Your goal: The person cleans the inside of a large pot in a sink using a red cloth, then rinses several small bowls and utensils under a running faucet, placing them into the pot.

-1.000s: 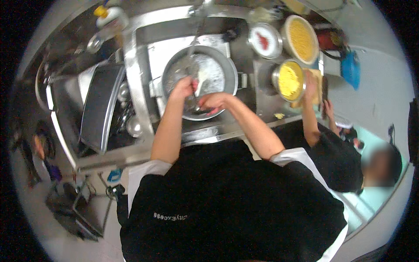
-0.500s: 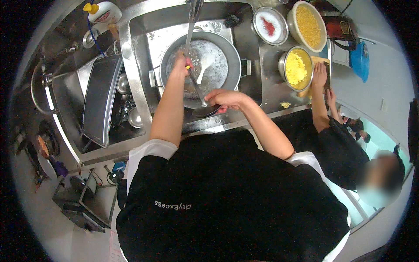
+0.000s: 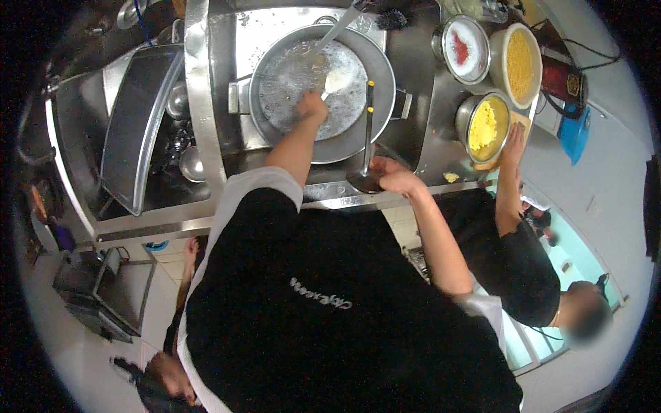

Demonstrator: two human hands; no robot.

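A large metal pot [image 3: 383,69] with foamy water stands in the sink, under a tap [image 3: 339,31]. Inside it lies a white rice paddle or spoon [image 3: 339,80], tilted, its head at the water's surface. My left hand [image 3: 313,107] reaches over the pot with its fingers closed at the paddle's handle end. By the sink's front edge my right hand [image 3: 398,176] grips a dark ladle [image 3: 368,148] at its bowl. The ladle's long handle points away from me across the pot's rim, with yellow bands near its end.
At right stand a metal bowl of yellow pieces [image 3: 484,127], a bowl of white and red contents [image 3: 475,55] and a tub of yellow grains [image 3: 518,62]. A co-worker's hand [image 3: 513,141] rests on a board there. A dark scrubber [image 3: 392,19] lies behind the pot.
My left hand has let go of the ladle's handle and moved to the paddle in the pot. The ladle has swung upright in my right hand. Another person appears at lower left.
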